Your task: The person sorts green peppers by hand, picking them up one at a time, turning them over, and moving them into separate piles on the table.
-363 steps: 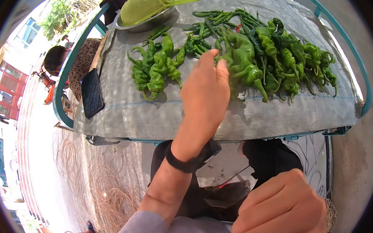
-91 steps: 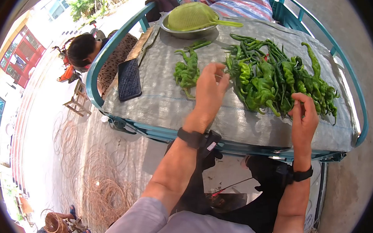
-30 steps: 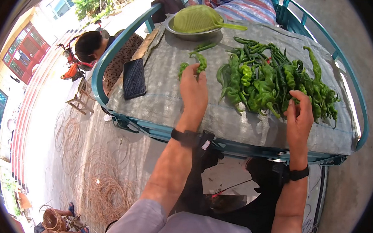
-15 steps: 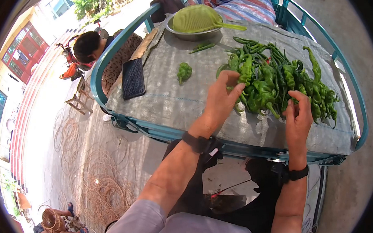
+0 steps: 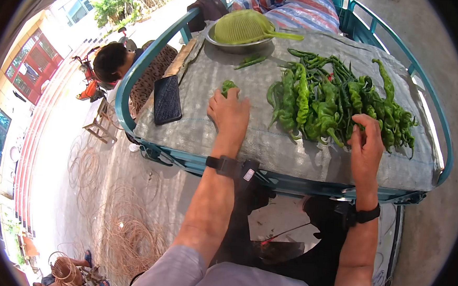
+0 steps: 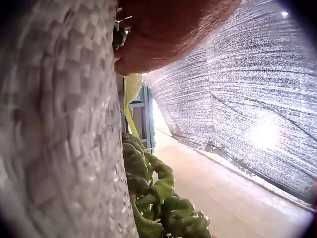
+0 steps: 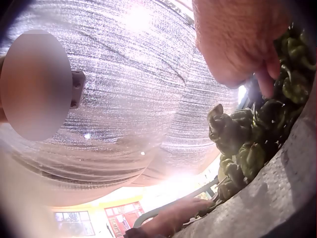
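In the head view, my left hand (image 5: 229,114) is low over the grey woven sheet, its fingers curled round a small green pepper (image 5: 229,84) that shows past the fingertips. The left wrist view has the hand (image 6: 168,34) close up, with a bit of green between finger and thumb. A wide pile of green peppers (image 5: 325,109) lies to the right. My right hand (image 5: 367,141) rests at the pile's front edge, fingers loosely bent; the right wrist view puts its fingertips against the peppers (image 7: 242,131). Whether it holds one is hidden.
A yellow-green strainer (image 5: 244,27) sits in a metal bowl (image 5: 240,48), with thin peppers (image 5: 250,63) in front. A phone (image 5: 167,100) lies at left. Teal rails (image 5: 120,102) border the sheet (image 5: 203,136). A person (image 5: 110,62) is beyond the left rail.
My left hand has gone from the single pepper to the pile, then back left to that pepper. A long bright pepper now lies on the pile's left part. My right hand has barely moved.
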Motion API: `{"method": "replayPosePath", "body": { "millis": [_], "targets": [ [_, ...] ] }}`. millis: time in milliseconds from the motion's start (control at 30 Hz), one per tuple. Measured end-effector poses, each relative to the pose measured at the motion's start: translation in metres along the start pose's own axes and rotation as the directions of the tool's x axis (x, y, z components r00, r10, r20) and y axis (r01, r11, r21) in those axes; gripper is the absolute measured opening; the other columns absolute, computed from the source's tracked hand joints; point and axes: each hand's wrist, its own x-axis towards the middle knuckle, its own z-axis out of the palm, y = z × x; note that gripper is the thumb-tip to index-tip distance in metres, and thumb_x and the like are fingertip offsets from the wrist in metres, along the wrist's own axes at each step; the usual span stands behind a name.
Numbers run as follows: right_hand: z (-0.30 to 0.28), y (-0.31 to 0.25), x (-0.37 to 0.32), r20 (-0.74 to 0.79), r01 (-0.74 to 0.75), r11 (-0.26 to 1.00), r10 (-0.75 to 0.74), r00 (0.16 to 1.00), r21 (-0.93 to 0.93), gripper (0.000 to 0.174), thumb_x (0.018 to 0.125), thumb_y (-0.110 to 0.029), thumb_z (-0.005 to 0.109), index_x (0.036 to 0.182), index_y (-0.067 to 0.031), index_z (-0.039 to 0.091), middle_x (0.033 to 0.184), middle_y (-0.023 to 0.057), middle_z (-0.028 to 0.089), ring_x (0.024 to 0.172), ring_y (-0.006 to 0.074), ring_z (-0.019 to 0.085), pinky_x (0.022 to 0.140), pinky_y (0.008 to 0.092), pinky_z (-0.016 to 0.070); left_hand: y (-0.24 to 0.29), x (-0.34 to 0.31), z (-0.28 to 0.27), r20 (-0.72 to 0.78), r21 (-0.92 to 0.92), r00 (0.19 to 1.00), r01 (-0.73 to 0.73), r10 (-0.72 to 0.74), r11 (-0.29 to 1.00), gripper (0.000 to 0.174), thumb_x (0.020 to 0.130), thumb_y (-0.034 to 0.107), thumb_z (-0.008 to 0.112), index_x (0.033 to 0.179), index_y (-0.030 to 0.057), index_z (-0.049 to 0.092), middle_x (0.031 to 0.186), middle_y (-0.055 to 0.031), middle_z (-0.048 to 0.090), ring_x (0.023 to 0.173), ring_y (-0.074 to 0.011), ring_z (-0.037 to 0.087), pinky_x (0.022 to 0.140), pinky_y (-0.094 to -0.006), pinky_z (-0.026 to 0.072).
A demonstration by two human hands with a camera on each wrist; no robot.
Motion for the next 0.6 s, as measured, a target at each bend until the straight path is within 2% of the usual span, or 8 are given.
{"method": "replayPosePath", "body": {
  "millis": [167,267,300,367,467,533,567,600],
  "targets": [
    [0.002,0.006,-0.001,0.027,0.046,0.999,-0.045,0.999,-0.009,0.022,0.093,0.007,0.057,0.110,-0.0057,0.063,0.110,0.0057,0.063,0.074,0.0116,0.058,0.063,0.0261,0.0478,0.004,0.007,-0.020,0.244,-0.055,0.968,0.068,-0.053,0.996,0.026,0.088,0.023,0.070,0.114,0.0169,0.069,0.125,-0.0166,0.059,0.120,-0.0342,0.049,0.100,-0.0497,0.0384],
    [0.001,0.004,-0.001,0.010,0.048,0.999,-0.048,0.999,-0.001,0.022,0.093,0.008,0.057,0.110,-0.0053,0.063,0.110,0.0063,0.063,0.076,0.0116,0.059,0.063,0.0251,0.0480,0.011,0.006,-0.025,0.144,-0.247,0.990,0.030,0.006,0.969,0.018,0.093,0.021,0.067,0.110,0.0127,0.069,0.113,-0.0126,0.065,0.107,-0.0279,0.057,0.093,-0.0419,0.0431],
    [-0.001,0.003,-0.001,-0.011,0.044,0.999,-0.044,0.999,0.012,0.023,0.093,0.008,0.056,0.110,-0.0054,0.063,0.111,0.0064,0.064,0.076,0.0115,0.059,0.063,0.0245,0.0480,0.013,0.007,-0.023,0.172,-0.497,0.985,0.110,-0.027,0.861,0.015,0.095,0.020,0.065,0.107,0.0117,0.068,0.111,-0.0122,0.066,0.103,-0.0255,0.059,0.089,-0.0388,0.0441],
    [-0.004,0.000,-0.001,-0.092,0.053,0.997,-0.048,0.995,0.056,0.023,0.094,0.009,0.055,0.111,-0.0048,0.064,0.112,0.0071,0.064,0.073,0.0110,0.059,0.062,0.0234,0.0482,0.019,0.007,-0.015,0.254,-0.856,0.965,0.252,-0.059,0.452,0.011,0.099,0.020,0.062,0.102,0.0098,0.066,0.108,-0.0112,0.069,0.095,-0.0207,0.062,0.083,-0.0327,0.0462],
    [-0.007,-0.009,-0.003,-0.226,0.141,0.979,-0.106,0.968,0.145,0.022,0.095,0.009,0.054,0.111,-0.0023,0.063,0.113,0.0091,0.064,0.067,0.0098,0.057,0.060,0.0224,0.0487,0.044,0.005,-0.037,0.542,-0.839,0.836,0.544,-0.090,-0.004,0.011,0.102,0.021,0.060,0.099,0.0103,0.060,0.113,-0.0119,0.070,0.087,-0.0146,0.063,0.076,-0.0283,0.0475],
    [-0.006,-0.026,-0.006,-0.273,0.248,0.950,-0.191,0.943,0.191,0.021,0.095,0.009,0.054,0.112,-0.0003,0.063,0.113,0.0106,0.064,0.064,0.0087,0.057,0.059,0.0220,0.0489,0.052,0.003,-0.044,0.596,-0.775,0.802,0.588,0.041,-0.231,0.012,0.101,0.023,0.061,0.101,0.0117,0.058,0.118,-0.0139,0.069,0.089,-0.0141,0.063,0.073,-0.0268,0.0481],
    [-0.003,-0.036,-0.009,-0.241,0.286,0.929,-0.229,0.943,0.235,0.020,0.093,0.008,0.058,0.112,0.0015,0.062,0.108,0.0131,0.066,0.064,0.0100,0.060,0.057,0.0234,0.0496,0.055,0.002,-0.044,0.609,-0.720,0.785,0.608,0.114,-0.336,0.012,0.101,0.024,0.062,0.102,0.0123,0.057,0.120,-0.0149,0.068,0.091,-0.0139,0.063,0.072,-0.0261,0.0485],
    [0.001,-0.045,-0.010,-0.188,0.330,0.919,-0.293,0.938,0.217,0.021,0.092,0.006,0.060,0.112,0.0006,0.062,0.105,0.0131,0.067,0.064,0.0114,0.061,0.057,0.0243,0.0498,0.057,0.001,-0.043,0.591,-0.707,0.789,0.608,0.171,-0.362,0.013,0.101,0.024,0.062,0.104,0.0120,0.057,0.120,-0.0143,0.068,0.092,-0.0138,0.063,0.073,-0.0261,0.0492]
  ]
}}
